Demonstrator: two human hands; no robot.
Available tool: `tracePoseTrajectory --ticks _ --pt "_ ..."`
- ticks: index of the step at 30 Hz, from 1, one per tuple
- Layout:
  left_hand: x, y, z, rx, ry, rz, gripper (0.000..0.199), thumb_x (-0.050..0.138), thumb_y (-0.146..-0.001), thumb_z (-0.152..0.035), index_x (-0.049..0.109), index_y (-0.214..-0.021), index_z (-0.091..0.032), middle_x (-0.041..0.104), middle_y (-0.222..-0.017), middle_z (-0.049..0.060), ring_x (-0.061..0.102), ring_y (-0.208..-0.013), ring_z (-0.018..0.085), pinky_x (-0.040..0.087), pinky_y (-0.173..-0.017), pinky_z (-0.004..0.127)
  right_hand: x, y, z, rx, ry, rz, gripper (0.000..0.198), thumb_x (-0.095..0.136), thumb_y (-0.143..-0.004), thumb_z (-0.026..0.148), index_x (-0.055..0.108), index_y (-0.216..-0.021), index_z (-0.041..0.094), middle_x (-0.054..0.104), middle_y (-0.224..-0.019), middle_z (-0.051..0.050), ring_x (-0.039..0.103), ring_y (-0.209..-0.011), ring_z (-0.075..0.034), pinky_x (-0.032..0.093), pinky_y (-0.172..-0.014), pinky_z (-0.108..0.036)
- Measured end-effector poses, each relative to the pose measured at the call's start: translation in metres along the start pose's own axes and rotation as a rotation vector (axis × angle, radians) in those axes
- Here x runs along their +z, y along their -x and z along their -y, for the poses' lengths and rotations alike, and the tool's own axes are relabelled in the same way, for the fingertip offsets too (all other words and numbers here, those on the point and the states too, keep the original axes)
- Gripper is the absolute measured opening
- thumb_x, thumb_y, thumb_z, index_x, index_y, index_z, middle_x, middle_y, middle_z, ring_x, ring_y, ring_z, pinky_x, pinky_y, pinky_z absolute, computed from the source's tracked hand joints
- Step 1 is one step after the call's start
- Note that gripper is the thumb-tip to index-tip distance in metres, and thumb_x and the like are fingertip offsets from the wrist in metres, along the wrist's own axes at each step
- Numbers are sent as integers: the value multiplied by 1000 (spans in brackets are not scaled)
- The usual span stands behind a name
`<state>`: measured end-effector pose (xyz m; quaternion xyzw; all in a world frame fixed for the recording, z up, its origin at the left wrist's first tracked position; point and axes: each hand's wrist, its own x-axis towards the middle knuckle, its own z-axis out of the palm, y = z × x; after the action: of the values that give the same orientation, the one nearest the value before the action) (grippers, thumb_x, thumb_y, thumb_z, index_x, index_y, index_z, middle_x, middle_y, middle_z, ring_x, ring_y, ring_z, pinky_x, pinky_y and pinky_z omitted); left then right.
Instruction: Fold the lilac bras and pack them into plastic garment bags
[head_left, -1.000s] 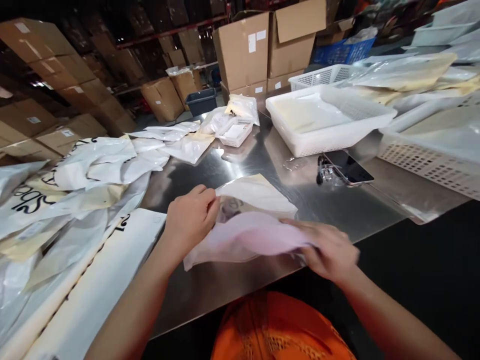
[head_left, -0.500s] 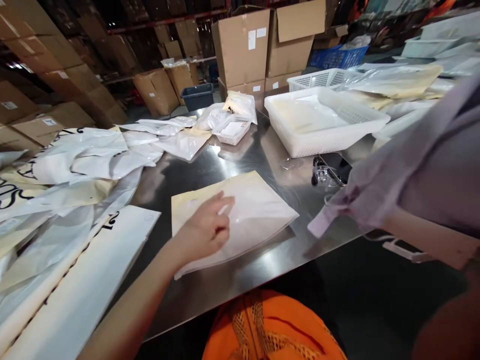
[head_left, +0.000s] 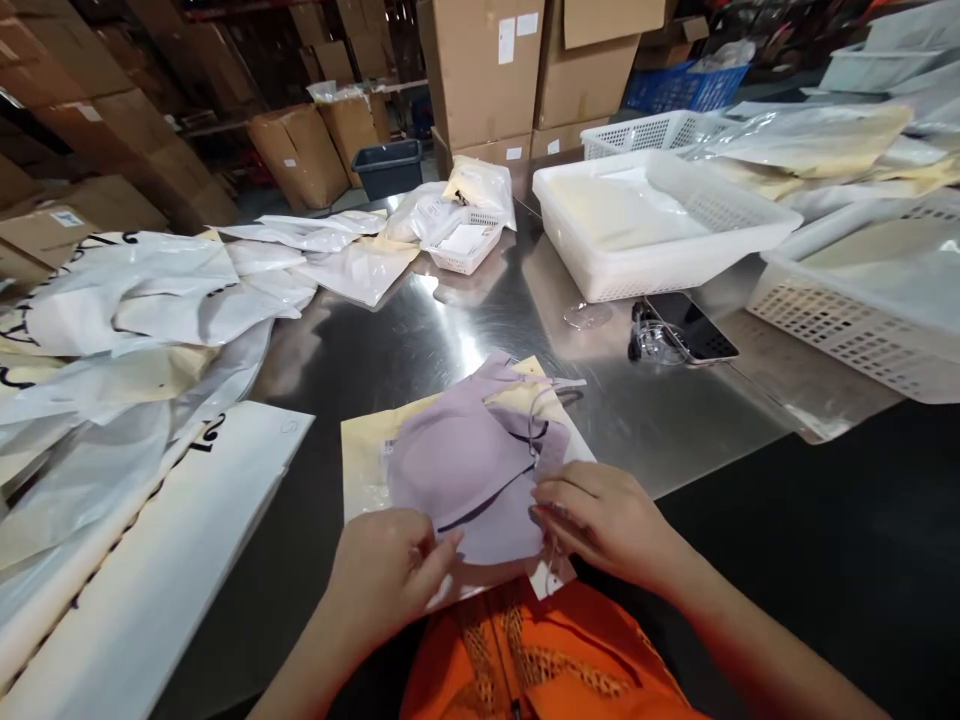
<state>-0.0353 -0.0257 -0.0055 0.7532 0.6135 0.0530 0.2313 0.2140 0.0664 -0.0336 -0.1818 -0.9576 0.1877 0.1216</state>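
A lavender bra [head_left: 450, 450] with thin straps lies on a white and cream plastic packet [head_left: 360, 435] in front of me. My left hand [head_left: 394, 565] is at the bra's near left edge, with its fingers curled and its thumb along the lower edge. Part of its grip is hidden. At the right side, my right hand [head_left: 600, 515] pinches the bra's band and strap. A small white tag [head_left: 546, 580] hangs below that hand, at the table's near edge.
Piled plastic packets [head_left: 172, 300] cover the left side. A white tray [head_left: 660, 235], a small basket [head_left: 466, 245] and a phone [head_left: 694, 328] sit on the steel table [head_left: 345, 350]. Another basket [head_left: 862, 300] stands right. Cardboard boxes [head_left: 480, 80] are stacked behind.
The bra, held up at the right before, now lies on the packet. My right hand has come in to the middle; my left hand has moved from the packet's top toward its near edge.
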Motion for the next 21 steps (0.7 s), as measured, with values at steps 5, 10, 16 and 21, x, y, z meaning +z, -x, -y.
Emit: tracePoseTrajectory --ticks 5,10,16,21 --pt "-5 0 -8 -385 -177 -43 55 38 -95 -55 67 -62 -21 69 -64 8 66 -65 23 31 -57 30 6 -17 -19 60 240 -272 24 59 -91 25 65 -113 17 67 -112 -13 61 -106 -29 49 -86 -41" --pt "21 -5 -25 -482 -202 -17 60 39 -95 -57 70 -60 -19 69 -63 11 68 -65 27 30 -54 30 30 -54 -42 -3 352 -122 47 61 -87 21 56 -131 6 57 -133 -21 48 -127 -33 33 -109 -52" --pt "32 -4 -17 -432 -344 -492 30 54 -89 -46 63 -88 -17 67 -92 14 64 -85 29 46 -67 35 5 -80 -33 -227 622 -387 22 46 -98 12 63 -109 20 71 -94 -4 59 -92 -22 39 -83 -40" --pt "-3 -25 1 -605 89 -599 40 44 -92 -51 55 -111 -17 68 -90 13 66 -81 31 48 -68 40 -45 -124 6 -441 772 -762 15 54 -96 16 64 -101 25 67 -91 3 47 -70 -15 28 -61 -32"
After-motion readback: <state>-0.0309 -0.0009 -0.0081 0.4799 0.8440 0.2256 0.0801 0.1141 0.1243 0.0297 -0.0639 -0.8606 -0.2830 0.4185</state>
